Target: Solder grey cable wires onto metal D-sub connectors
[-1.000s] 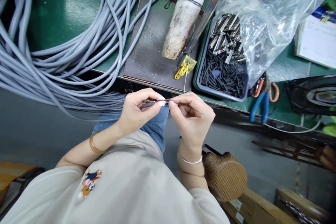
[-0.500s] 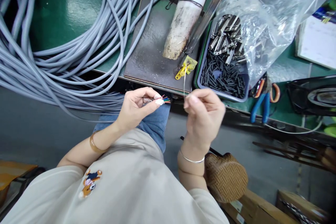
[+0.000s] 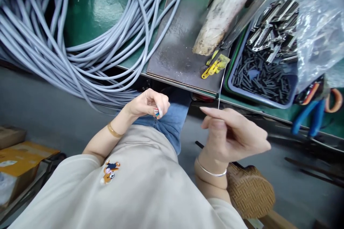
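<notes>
My left hand (image 3: 150, 103) is closed in a pinch above my lap, gripping several thin coloured wires (image 3: 156, 113) whose short ends poke out between the fingertips. My right hand (image 3: 236, 134) is closed at the front edge of the bench, its fingertips on a thin silvery rod (image 3: 220, 89) that points up and away. What kind of tool the rod is, I cannot tell. Just beyond its upper end lies a small yellow cutter (image 3: 212, 70) with a yellow piece beside it, on a dark board (image 3: 177, 61).
Long loops of grey cable (image 3: 88, 57) cover the bench's left part. To the right, a blue bin (image 3: 262, 97) holds black tubes and metal connector parts beside a plastic bag (image 3: 319, 25). Pliers (image 3: 309, 118) lie further right. A wrapped white post (image 3: 223, 18) leans over the board. A woven stool (image 3: 249, 189) stands below.
The view has swung left. My left hand has turned, so the wire ends now point down and are mostly covered by the fingers. My right hand has moved outward, away from the left, still with the rod.
</notes>
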The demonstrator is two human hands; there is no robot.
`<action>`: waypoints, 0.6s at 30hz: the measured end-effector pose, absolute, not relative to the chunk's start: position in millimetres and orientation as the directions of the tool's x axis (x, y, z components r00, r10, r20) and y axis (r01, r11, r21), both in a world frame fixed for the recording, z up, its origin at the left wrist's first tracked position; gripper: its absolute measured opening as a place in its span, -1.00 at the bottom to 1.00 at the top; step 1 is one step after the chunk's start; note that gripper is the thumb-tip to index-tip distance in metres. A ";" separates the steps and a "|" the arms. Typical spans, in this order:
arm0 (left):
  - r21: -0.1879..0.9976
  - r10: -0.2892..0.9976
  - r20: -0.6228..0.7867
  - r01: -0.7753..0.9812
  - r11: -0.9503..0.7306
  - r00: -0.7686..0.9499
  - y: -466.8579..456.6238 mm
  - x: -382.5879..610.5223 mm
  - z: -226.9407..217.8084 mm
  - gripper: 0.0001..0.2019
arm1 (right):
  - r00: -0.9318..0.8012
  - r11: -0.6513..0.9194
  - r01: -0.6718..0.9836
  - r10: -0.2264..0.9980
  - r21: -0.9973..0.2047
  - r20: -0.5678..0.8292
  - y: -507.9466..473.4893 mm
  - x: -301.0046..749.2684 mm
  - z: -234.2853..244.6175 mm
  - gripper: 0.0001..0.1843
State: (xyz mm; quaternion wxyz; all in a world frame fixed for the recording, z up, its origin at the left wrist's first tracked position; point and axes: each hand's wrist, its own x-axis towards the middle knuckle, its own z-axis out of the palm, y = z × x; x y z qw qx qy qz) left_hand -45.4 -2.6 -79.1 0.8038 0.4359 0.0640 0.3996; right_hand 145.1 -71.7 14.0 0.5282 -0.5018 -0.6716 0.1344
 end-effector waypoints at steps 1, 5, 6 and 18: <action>0.750 0.693 0.264 -0.594 0.290 0.671 -2.4 -46.1 -78.9 -0.72 | 0.031 0.463 0.543 0.823 -0.701 0.568 -72.4 144.0 13.8 -0.81; 0.760 0.678 0.297 -0.596 0.260 0.673 -1.3 -49.2 -79.8 -0.72 | -0.056 0.485 0.541 0.836 -0.687 0.546 -73.2 138.4 12.7 -0.81; 0.767 0.677 0.290 -0.587 0.259 0.676 -1.2 -49.9 -80.1 -0.70 | -0.068 0.488 0.538 0.838 -0.687 0.541 -73.0 137.5 12.5 -0.80; 0.819 0.726 0.201 -0.520 0.244 0.658 -5.5 -54.4 -66.1 -0.79 | -0.259 0.569 0.560 0.811 -0.602 0.525 -65.0 128.1 13.8 -0.73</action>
